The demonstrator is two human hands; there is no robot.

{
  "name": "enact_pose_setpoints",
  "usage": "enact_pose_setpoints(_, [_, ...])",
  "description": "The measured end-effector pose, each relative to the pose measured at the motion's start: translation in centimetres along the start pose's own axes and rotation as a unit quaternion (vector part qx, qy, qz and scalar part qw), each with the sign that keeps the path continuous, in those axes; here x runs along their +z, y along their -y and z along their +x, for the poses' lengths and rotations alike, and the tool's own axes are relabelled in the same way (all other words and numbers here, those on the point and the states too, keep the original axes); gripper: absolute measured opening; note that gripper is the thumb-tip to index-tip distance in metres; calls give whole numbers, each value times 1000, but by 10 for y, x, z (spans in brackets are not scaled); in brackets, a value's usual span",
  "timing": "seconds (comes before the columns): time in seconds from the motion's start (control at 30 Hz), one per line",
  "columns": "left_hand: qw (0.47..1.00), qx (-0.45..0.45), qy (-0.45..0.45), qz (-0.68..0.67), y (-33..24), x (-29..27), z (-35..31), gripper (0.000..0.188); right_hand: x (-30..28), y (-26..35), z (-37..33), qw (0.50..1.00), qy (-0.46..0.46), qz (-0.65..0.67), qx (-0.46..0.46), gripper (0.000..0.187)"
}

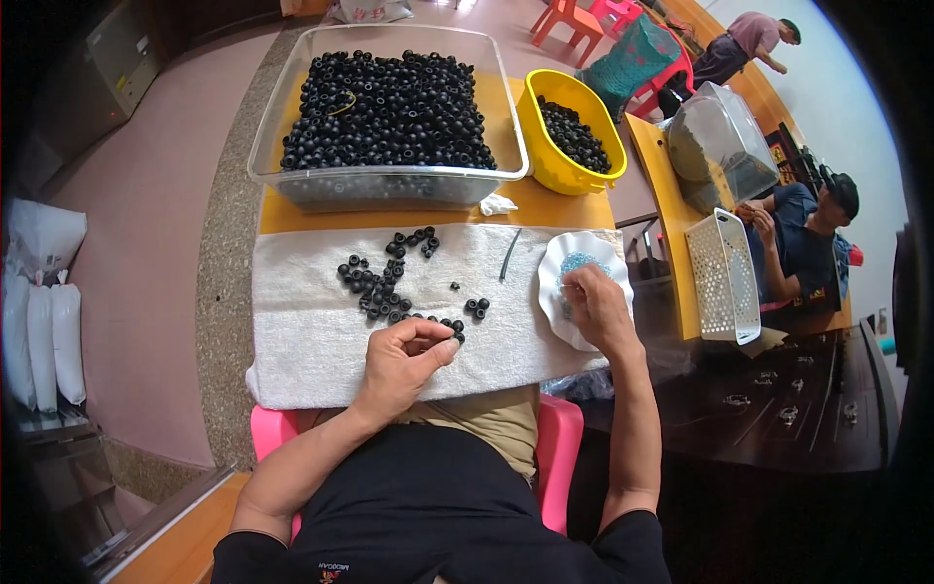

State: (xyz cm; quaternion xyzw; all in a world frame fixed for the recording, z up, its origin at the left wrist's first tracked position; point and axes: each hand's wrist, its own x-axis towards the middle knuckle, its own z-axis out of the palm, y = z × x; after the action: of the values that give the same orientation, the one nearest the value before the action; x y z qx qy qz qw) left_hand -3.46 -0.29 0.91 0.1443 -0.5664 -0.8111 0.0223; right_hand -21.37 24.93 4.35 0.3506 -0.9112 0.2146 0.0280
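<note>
My left hand [401, 362] rests at the near part of a white towel, with thumb and forefinger pinched on a small black hollow ball [458, 338]. Just beyond those fingers lies a loose pile of similar black balls with round holes [379, 290]. A few more black balls [476, 308] sit apart to the right. My right hand [601, 310] reaches over a white wavy-rimmed plate [553, 282], fingers closed together at a heap of tiny pale-blue pieces [581, 260]. Whatever is between those fingertips is too small to make out.
Beyond the towel [302, 341] stand a clear plastic bin [389, 185] full of black balls and a yellow tub [550, 170] of more. A thin dark rod [510, 255] lies left of the plate. Two people work at the right, near a white perforated basket [722, 277].
</note>
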Motion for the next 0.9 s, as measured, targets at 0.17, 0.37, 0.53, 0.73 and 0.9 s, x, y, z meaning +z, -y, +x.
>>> enact_pose_setpoints(0.17, [1000, 1, 3, -11, 1, 0, -1, 13, -2, -4, -7, 999, -22, 17, 32, 11])
enact_pose_setpoints(0.37, [998, -12, 18, -62, -1, 0, 0, 14, -1, -6, -16, 995, -57, 58, 58, 9])
enact_pose_setpoints(0.53, [984, -62, 35, -164, -2, 0, 1, 14, 25, 35, -25, 967, -28, 250, 36, 9])
enact_pose_setpoints(0.73, [971, -93, 85, -201, -8, 1, -2, 14, 37, 105, -26, 898, 82, 431, 39, 6])
enact_pose_setpoints(0.9, [966, -108, 111, -206, -11, -4, -2, 14, 40, 107, -24, 876, 112, 466, 48, 13])
